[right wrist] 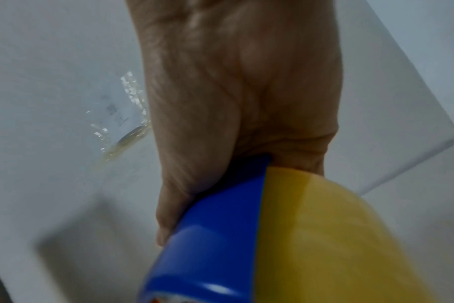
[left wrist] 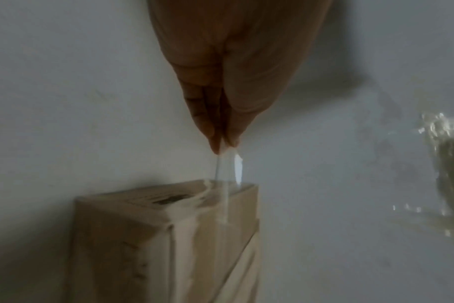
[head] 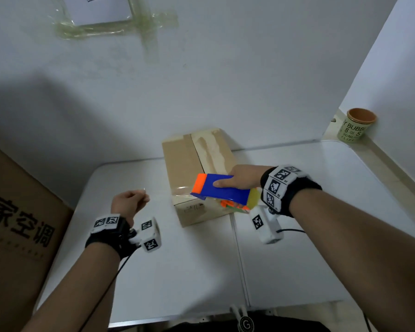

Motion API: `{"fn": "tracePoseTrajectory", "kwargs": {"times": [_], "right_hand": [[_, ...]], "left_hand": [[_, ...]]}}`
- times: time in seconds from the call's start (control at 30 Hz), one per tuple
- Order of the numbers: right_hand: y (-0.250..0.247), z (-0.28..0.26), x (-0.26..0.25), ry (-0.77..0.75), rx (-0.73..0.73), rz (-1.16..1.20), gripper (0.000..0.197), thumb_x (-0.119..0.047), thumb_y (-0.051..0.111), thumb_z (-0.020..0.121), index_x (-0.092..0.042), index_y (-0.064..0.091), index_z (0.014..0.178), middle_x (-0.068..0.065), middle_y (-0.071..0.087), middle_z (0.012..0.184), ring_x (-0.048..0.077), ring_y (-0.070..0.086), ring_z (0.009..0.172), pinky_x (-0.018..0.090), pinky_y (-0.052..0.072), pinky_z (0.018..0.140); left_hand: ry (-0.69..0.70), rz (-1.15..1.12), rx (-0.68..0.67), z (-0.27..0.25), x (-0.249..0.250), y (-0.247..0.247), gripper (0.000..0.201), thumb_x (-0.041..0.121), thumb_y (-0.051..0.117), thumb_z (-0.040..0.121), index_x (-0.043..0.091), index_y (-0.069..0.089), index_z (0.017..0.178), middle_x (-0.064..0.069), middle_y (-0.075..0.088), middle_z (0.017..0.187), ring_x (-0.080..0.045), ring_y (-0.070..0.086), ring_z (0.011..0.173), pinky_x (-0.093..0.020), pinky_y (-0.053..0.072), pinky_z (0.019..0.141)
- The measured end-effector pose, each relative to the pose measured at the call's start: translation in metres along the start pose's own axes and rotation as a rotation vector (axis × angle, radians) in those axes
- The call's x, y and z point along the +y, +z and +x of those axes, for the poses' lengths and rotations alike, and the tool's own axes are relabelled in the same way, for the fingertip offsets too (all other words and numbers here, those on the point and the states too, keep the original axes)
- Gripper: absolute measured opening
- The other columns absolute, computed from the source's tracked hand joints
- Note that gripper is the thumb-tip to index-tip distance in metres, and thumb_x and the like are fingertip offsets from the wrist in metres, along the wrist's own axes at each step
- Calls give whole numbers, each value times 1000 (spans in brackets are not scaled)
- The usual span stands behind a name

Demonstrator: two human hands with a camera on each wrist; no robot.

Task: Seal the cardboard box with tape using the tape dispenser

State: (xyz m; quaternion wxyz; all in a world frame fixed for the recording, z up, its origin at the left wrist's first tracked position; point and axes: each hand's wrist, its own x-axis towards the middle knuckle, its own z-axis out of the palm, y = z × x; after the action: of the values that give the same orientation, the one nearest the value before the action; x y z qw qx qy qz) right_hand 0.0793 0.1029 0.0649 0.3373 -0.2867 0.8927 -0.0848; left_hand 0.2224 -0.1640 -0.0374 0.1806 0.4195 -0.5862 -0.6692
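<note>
A small cardboard box (head: 192,168) stands on the white table (head: 177,271), with clear tape across its near end. My right hand (head: 237,180) grips a blue and orange tape dispenser (head: 221,189) over the box's near right part; the yellow tape roll (right wrist: 324,235) sits beside the blue body (right wrist: 208,235). My left hand (head: 139,198) hovers left of the box. In the left wrist view its fingertips (left wrist: 215,141) pinch the end of a clear tape strip (left wrist: 229,166), which appears to run to the box (left wrist: 143,235).
A large printed cardboard carton (head: 17,224) stands against the table's left side. A green paper cup (head: 356,125) sits on the ledge at the far right. The wall lies close behind the box, with a taped sheet (head: 101,10) on it.
</note>
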Motion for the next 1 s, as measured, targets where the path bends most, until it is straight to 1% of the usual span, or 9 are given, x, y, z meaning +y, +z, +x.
{"fn": "tracePoseTrajectory", "kwargs": {"times": [0.07, 0.13, 0.17, 0.23, 0.33, 0.4, 0.57, 0.73, 1.0], "right_hand": [[-3, 0, -1, -2, 22, -132, 55, -64, 45, 89, -11, 52, 76, 7, 57, 86, 23, 53, 76, 28, 37, 62], [-3, 0, -3, 7, 40, -253, 53, -62, 45, 90, -11, 50, 80, 5, 54, 80, 22, 52, 75, 28, 38, 65], [-4, 0, -3, 15, 49, -300, 52, -62, 45, 90, -10, 50, 82, 3, 51, 74, 20, 51, 70, 28, 38, 65], [-3, 1, -1, 31, 66, -358, 52, -61, 44, 91, -13, 48, 74, 0, 49, 68, 15, 47, 59, 27, 38, 63], [6, 3, -3, 56, 85, -406, 52, -60, 45, 91, -12, 49, 72, -1, 49, 65, 14, 46, 57, 27, 39, 60], [13, 4, -7, 66, 100, -425, 50, -59, 45, 91, -11, 51, 79, -1, 48, 66, 14, 45, 57, 26, 38, 57], [21, 6, -14, 94, 156, -443, 50, -55, 44, 93, -15, 44, 63, -1, 48, 63, 13, 44, 53, 24, 34, 50], [25, 7, -23, 123, 171, -451, 48, -50, 44, 94, -15, 42, 61, -1, 46, 62, 12, 42, 52, 26, 35, 54], [29, 14, -29, 140, 196, -467, 44, -42, 45, 94, -15, 41, 60, -2, 44, 60, 12, 40, 49, 23, 29, 47]], "left_hand": [[7, 21, -25, -9, -8, -3, 15, 3, 58, 90, 7, 61, 77, -10, 62, 75, -3, 64, 50, -13, 54, 57], [-7, 11, -56, -21, -15, 5, 12, 5, 59, 90, 9, 62, 79, -8, 65, 77, -7, 67, 57, -15, 53, 58], [-20, -5, -67, -27, -18, 9, 10, 6, 60, 90, 10, 63, 80, -7, 66, 79, -10, 68, 62, -16, 52, 60], [-50, -56, -81, -35, -26, 15, 6, 9, 61, 90, 10, 64, 84, -6, 68, 82, -14, 68, 71, -19, 50, 64], [-93, -109, -66, -41, -38, 19, 3, 12, 62, 90, 9, 64, 90, -6, 68, 88, -16, 68, 77, -20, 50, 68], [-116, -127, -32, -43, -46, 19, 3, 11, 63, 89, 9, 63, 91, -6, 68, 90, -16, 68, 78, -21, 50, 71], [-117, -166, 18, -48, -52, 23, 7, 10, 62, 89, 8, 62, 95, -6, 67, 89, -16, 66, 76, -20, 49, 72], [-125, -187, 23, -47, -56, 26, 11, 12, 62, 89, 7, 62, 99, -4, 67, 88, -16, 67, 77, -20, 49, 73], [-86, -131, 4, -45, -59, 21, 7, 15, 61, 90, 9, 63, 95, -3, 68, 87, -15, 68, 77, -21, 49, 75]]}}
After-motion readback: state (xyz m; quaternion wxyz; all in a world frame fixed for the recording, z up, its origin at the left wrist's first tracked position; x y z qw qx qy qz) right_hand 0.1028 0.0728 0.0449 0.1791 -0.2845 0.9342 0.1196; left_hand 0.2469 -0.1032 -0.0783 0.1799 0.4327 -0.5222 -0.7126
